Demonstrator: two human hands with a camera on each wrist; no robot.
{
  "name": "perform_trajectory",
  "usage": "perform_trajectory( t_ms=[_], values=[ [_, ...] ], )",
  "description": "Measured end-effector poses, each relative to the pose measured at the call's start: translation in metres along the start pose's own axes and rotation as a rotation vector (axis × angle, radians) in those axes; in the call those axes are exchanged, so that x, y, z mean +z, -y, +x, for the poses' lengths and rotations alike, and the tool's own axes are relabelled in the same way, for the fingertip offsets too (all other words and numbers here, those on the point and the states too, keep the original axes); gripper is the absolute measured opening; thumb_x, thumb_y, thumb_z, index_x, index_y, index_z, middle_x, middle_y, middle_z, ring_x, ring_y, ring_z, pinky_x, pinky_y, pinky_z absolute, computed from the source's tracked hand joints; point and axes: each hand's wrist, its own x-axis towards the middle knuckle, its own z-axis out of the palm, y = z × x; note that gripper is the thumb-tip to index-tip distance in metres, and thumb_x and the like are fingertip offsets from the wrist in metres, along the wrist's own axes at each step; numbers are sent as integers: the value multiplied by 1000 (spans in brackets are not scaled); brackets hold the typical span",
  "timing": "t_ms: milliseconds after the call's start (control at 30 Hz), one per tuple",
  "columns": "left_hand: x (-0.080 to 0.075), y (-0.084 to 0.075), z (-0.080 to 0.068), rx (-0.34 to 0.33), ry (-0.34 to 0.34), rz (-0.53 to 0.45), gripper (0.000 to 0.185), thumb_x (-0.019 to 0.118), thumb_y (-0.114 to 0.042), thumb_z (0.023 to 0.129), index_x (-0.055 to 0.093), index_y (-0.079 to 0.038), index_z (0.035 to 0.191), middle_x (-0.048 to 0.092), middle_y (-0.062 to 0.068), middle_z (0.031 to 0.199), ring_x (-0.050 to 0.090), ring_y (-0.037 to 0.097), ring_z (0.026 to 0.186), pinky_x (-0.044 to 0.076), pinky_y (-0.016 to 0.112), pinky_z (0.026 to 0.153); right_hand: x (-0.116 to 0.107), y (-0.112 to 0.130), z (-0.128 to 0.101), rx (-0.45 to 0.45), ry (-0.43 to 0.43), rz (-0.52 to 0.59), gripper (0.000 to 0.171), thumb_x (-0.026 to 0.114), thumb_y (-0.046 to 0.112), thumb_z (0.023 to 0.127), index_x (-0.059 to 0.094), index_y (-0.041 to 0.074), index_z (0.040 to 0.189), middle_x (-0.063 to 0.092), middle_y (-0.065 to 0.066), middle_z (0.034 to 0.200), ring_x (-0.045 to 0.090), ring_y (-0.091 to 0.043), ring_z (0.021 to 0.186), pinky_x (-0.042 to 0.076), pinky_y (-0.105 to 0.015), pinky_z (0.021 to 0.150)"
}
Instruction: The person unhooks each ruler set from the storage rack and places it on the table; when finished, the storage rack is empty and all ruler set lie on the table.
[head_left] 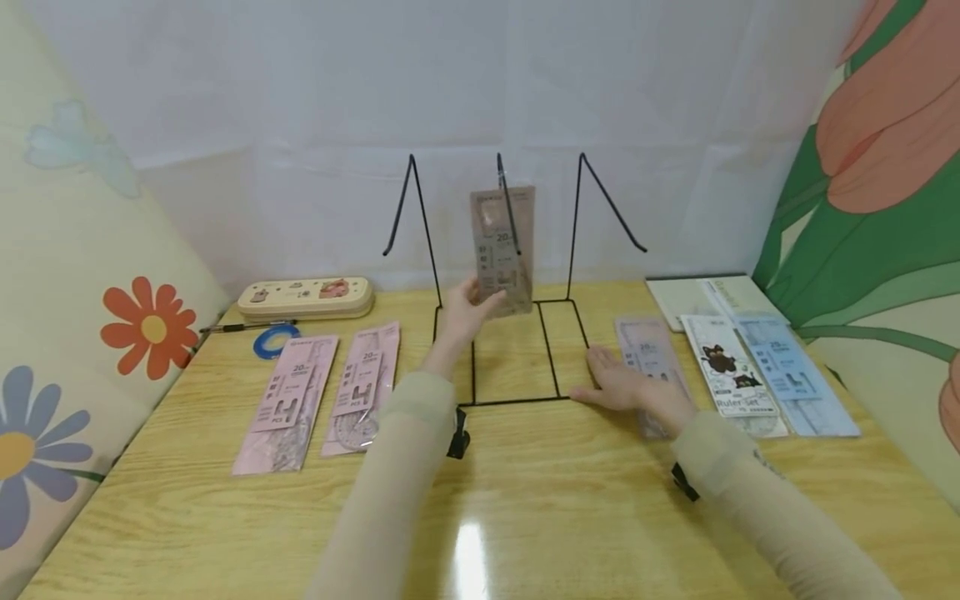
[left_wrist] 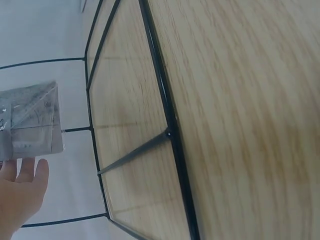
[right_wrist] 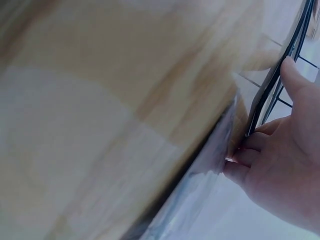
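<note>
A black wire display rack (head_left: 517, 401) with three upright hooks stands at the middle of the table. On its central hook hangs a pink ruler set pack (head_left: 504, 242), upright. My left hand (head_left: 463, 315) holds that pack by its lower left edge, thumb across the front; in the left wrist view the fingertips meet the clear wrapping, while the thumb is hidden. My right hand (head_left: 618, 383) rests on the right front corner of the rack's base with fingers extended. Partly under the right wrist lies another pink ruler set pack (head_left: 648, 346).
Two pink ruler set packs (head_left: 288, 392) lie at left, near a blue tape ring (head_left: 274, 342), a pen (head_left: 247, 327) and a cream pencil case (head_left: 307, 300). At right are a cat-print ruler set (head_left: 727, 362), a blue ruler set pack (head_left: 798, 375) and a pale flat box (head_left: 675, 298).
</note>
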Motion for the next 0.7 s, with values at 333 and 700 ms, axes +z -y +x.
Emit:
perform_trajectory(
  t_ms=[333,700],
  values=[
    [-2,1,-10,44,15,37,31,59,-20,94,62,-5,121,65,17,116,62,29,106,54,38,85,2,-1,2,-1,-7,0,88,43,48,97,0,-10,147,-5,-28,154,-1,-40,144,5,-49,119],
    [-14,0,-55,130,126,157,27,62,-14,91,66,2,112,69,18,107,69,28,95,58,34,81,2,-2,0,2,-7,1,89,43,48,97,-2,-9,147,-6,-28,154,-2,-40,145,4,-49,119]
  ],
)
